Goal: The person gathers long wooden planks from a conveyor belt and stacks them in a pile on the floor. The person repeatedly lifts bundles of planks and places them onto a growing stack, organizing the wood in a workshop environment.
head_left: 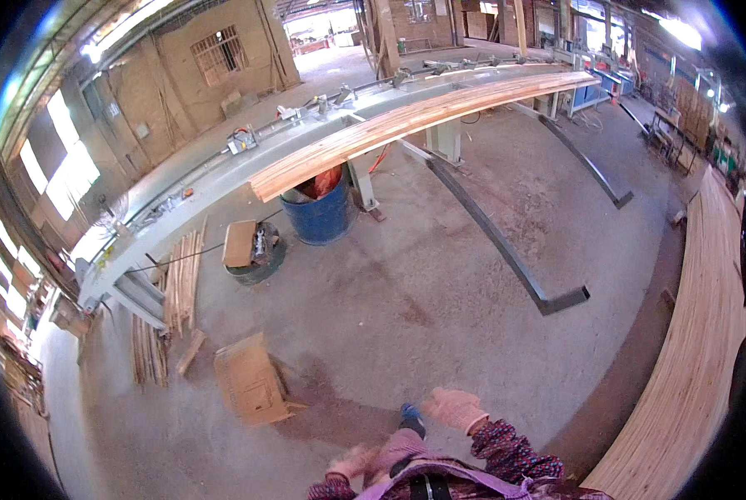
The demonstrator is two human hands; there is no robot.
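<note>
My right hand (458, 410), in a pale pink work glove, hangs in front of my body over the concrete floor. Its fingers are loosely bent and apart, with nothing seen in them. Lower and to the left, my left hand (355, 461), gloved alike, is close to my leg and smeared, so its fingers cannot be made out. Neither hand touches any wood. Ahead, a long laminated wooden board (415, 119) lies along the near side of a grey metal machine bench (223, 179). A stack of long wooden boards (690, 333) runs along my right side.
Two dark metal arms (498, 237) reach out low from the bench toward me. A blue drum (319, 212) and a dark tub (256, 265) stand under the board's left end. A cardboard sheet (250, 379) and wooden strips (183, 279) lie on the floor at left.
</note>
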